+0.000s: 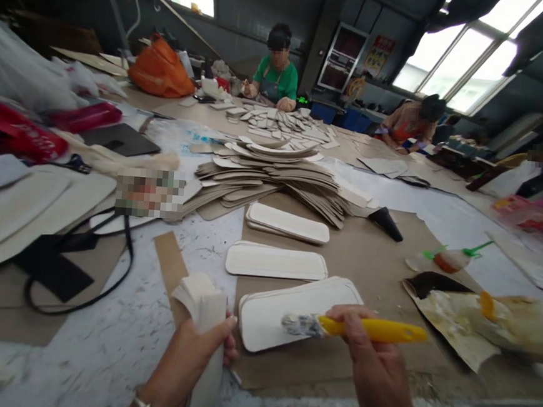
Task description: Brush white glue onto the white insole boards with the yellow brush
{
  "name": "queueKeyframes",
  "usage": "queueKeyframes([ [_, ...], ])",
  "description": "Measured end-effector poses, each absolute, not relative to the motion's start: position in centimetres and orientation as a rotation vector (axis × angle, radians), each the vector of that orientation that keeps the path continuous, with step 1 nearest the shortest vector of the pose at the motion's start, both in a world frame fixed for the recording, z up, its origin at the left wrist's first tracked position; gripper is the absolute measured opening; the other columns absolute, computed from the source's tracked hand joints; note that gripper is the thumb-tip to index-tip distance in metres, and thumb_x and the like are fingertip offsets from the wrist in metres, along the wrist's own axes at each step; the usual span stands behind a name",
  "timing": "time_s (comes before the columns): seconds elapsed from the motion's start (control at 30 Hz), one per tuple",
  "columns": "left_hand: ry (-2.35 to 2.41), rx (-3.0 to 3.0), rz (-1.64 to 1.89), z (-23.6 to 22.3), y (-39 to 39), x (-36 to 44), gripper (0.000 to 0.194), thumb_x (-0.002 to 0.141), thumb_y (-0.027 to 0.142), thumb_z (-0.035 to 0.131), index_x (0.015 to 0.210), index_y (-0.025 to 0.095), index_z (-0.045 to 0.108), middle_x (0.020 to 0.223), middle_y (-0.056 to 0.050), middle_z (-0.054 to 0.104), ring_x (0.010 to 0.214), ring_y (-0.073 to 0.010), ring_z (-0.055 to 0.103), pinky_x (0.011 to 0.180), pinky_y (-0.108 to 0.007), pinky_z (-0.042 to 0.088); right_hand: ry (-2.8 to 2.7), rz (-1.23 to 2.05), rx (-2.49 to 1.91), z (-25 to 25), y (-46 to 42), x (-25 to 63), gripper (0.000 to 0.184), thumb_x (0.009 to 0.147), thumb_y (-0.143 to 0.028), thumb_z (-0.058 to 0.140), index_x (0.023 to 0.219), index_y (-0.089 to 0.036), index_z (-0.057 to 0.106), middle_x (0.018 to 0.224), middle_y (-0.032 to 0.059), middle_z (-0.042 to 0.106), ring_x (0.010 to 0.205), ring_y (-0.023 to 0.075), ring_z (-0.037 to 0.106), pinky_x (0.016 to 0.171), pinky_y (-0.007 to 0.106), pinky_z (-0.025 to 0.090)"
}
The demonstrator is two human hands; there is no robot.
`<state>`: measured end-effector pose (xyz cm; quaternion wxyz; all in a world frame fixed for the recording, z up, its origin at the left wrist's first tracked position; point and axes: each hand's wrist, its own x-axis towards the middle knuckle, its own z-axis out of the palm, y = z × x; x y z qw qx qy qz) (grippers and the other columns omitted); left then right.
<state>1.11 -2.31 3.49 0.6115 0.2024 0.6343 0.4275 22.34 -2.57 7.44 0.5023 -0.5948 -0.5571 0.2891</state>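
Observation:
My right hand [375, 356] grips a paintbrush [379, 330] by its yellow handle. The whitish, coated bristles lie over the top piece of a stack of white rounded panels [262, 319]; whether they touch it I cannot tell. My left hand [193, 357], a metal bracelet at its wrist, is closed round a bundle of long white strips [207, 305], whose upper ends fan out. Beyond the nearest stack lie a second pile of white panels [276, 261] and a third pile [289, 222], all on a brown board [295, 378].
Behind the panels rises a big heap of grey-edged curved pieces [273, 175]. A glue-smeared wrapper [460, 319], a small bottle [452, 260] and a black cone-shaped piece [386, 223] lie to the right. A black strap [129, 249] curls at left. Across the table works a person in green [288, 79].

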Motion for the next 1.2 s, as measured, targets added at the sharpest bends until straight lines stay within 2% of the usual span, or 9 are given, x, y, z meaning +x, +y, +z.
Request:
queueKeyframes([
  [0.13,1.389,0.570,1.037,5.7,-3.5,0.3,0.022,0.061,0.033,0.068,0.065,0.015,0.056,0.042,0.004,0.053,0.042,-0.0101,0.048,0.046,-0.022,0.041,-1.270,0.912,-1.328,8.2,-1.7,22.1,0.032,0.080,-0.048,0.052,0.068,-0.019,0.058,0.075,0.0052,0.062,0.082,0.0205,0.060,0.071,0.030,0.049],
  [0.3,1.157,0.684,0.899,6.5,-5.0,1.7,0.031,0.058,0.041,0.071,0.065,0.013,0.060,0.042,0.002,0.052,0.039,-0.0098,0.047,0.044,-0.023,0.039,-1.357,1.420,-1.342,8.2,-2.6,17.5,0.028,0.073,-0.047,0.061,0.078,-0.019,0.058,0.058,-0.0040,0.052,0.052,0.0106,0.051,0.050,0.021,0.043],
  [0.4,1.149,0.709,0.829,6.8,-5.4,2.6,0.036,0.060,0.043,0.070,0.076,0.011,0.065,0.042,0.003,0.051,0.037,-0.0085,0.045,0.042,-0.021,0.036,-1.249,1.674,-1.239,7.4,-3.5,15.2,0.029,0.065,-0.043,0.068,0.069,-0.020,0.052,0.051,-0.0063,0.050,0.045,0.0102,0.051,0.046,0.021,0.041],
  [0.47,1.146,0.688,0.812,7.1,-5.6,2.8,0.034,0.060,0.040,0.070,0.079,0.012,0.065,0.042,0.003,0.052,0.037,-0.0082,0.046,0.042,-0.020,0.036,-1.162,1.765,-1.196,6.9,-3.9,14.7,0.030,0.069,-0.047,0.063,0.068,-0.022,0.047,0.045,-0.0076,0.049,0.038,0.0113,0.050,0.040,0.022,0.039],
  [0.53,1.090,0.649,0.798,7.3,-5.9,2.7,0.031,0.059,0.036,0.071,0.078,0.012,0.065,0.046,0.001,0.056,0.040,-0.0095,0.051,0.044,-0.020,0.039,-1.183,1.724,-1.227,6.7,-4.1,15.0,0.030,0.072,-0.049,0.059,0.068,-0.022,0.047,0.044,-0.0076,0.048,0.036,0.0111,0.048,0.038,0.022,0.038],
  [0.7,0.987,0.520,0.806,7.2,-6.7,2.1,0.030,0.057,0.036,0.074,0.072,0.012,0.063,0.064,-0.008,0.067,0.055,-0.0185,0.063,0.053,-0.026,0.047,-1.397,1.193,-1.410,6.8,-3.5,16.4,0.030,0.071,-0.045,0.062,0.060,-0.018,0.056,0.055,-0.0036,0.051,0.053,0.0103,0.047,0.053,0.022,0.041],
  [0.8,1.010,0.459,0.875,6.4,-6.6,2.5,0.035,0.058,0.038,0.075,0.078,0.012,0.065,0.060,-0.008,0.066,0.058,-0.0197,0.063,0.058,-0.030,0.049,-1.288,1.304,-1.426,6.8,-3.1,16.4,0.030,0.070,-0.048,0.063,0.068,-0.018,0.057,0.053,-0.0053,0.047,0.047,0.0091,0.043,0.048,0.022,0.040],
  [0.97,0.982,0.453,1.045,5.3,-6.4,4.1,0.047,0.053,0.040,0.078,0.087,0.009,0.067,0.057,-0.004,0.061,0.052,-0.0136,0.054,0.053,-0.026,0.044,-1.103,1.722,-1.248,5.9,-3.9,16.5,0.037,0.065,-0.053,0.066,0.068,-0.020,0.049,0.047,-0.0077,0.045,0.040,0.0096,0.044,0.042,0.025,0.043],
  [1.2,1.063,0.547,0.953,4.2,-8.2,4.5,0.037,0.055,0.042,0.075,0.077,0.013,0.067,0.065,-0.003,0.063,0.060,-0.0149,0.055,0.057,-0.026,0.043,-0.944,1.350,-1.381,6.5,-3.6,20.0,0.033,0.065,-0.046,0.069,0.075,-0.020,0.053,0.063,-0.0033,0.053,0.057,0.0117,0.052,0.052,0.022,0.047],
])
